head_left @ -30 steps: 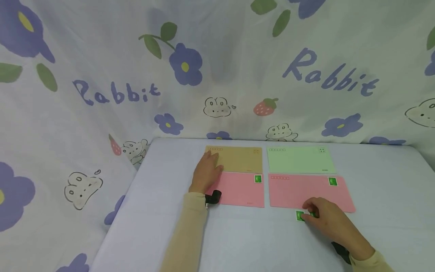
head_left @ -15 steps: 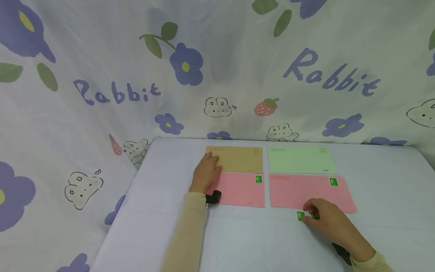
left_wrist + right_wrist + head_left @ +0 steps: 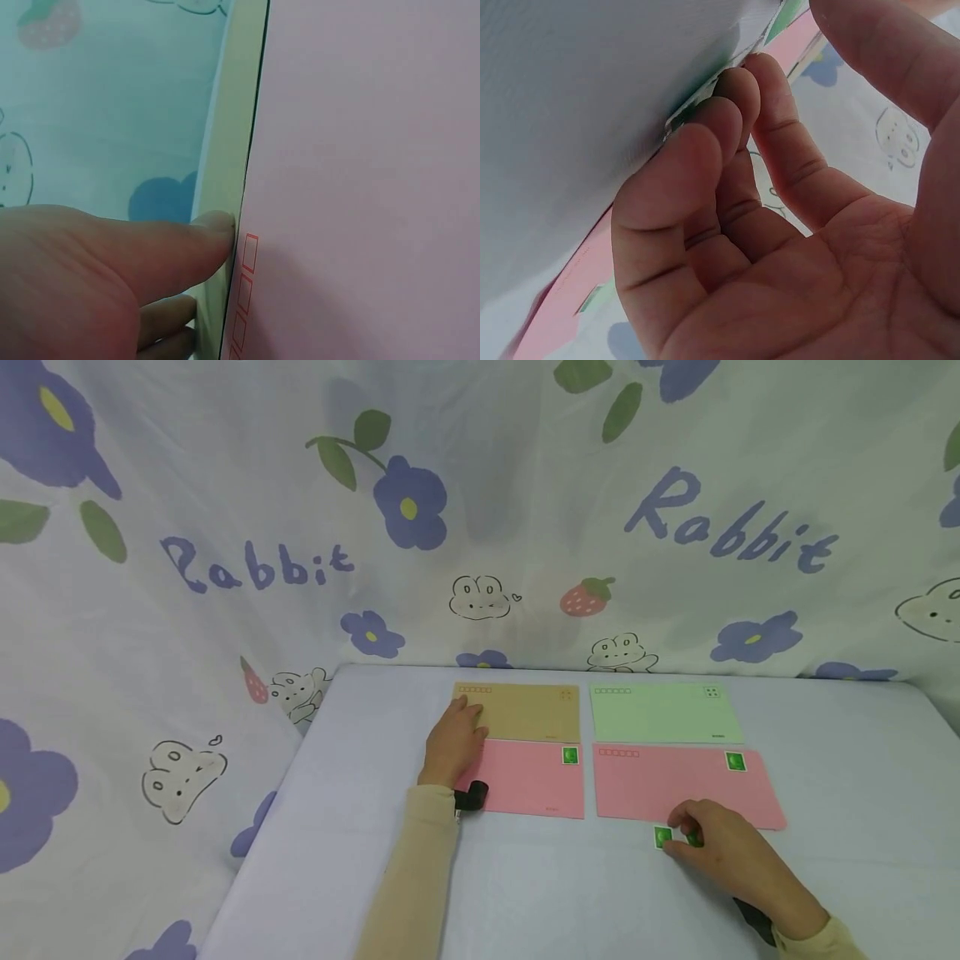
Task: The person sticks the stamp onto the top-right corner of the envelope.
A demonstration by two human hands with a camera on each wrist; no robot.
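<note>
My left hand [image 3: 454, 742] rests with extended fingers over the left ends of the tan envelope [image 3: 525, 710] and the left pink envelope [image 3: 532, 785]. In the left wrist view, its thumb lies along the border between the two. My right hand [image 3: 723, 847] is low over the table, in front of the right pink envelope [image 3: 660, 785]. Its fingers are bent and its thumb is apart from them. Beside the thumb tip lies a green stamp [image 3: 663, 837]; another green stamp [image 3: 694, 838] is partly hidden under the fingers. Whether the fingertips touch that stamp is unclear.
A light green envelope [image 3: 663, 714] lies at the back right. Each pink envelope carries a stamp at its upper right, one on the left [image 3: 570, 756] and one on the right [image 3: 736, 762]. A patterned curtain [image 3: 480, 510] hangs behind the white table [image 3: 562, 893].
My right hand has shifted very slightly toward me, and its thumb uncovers a little more of the nearer stamp. My left hand stays in place.
</note>
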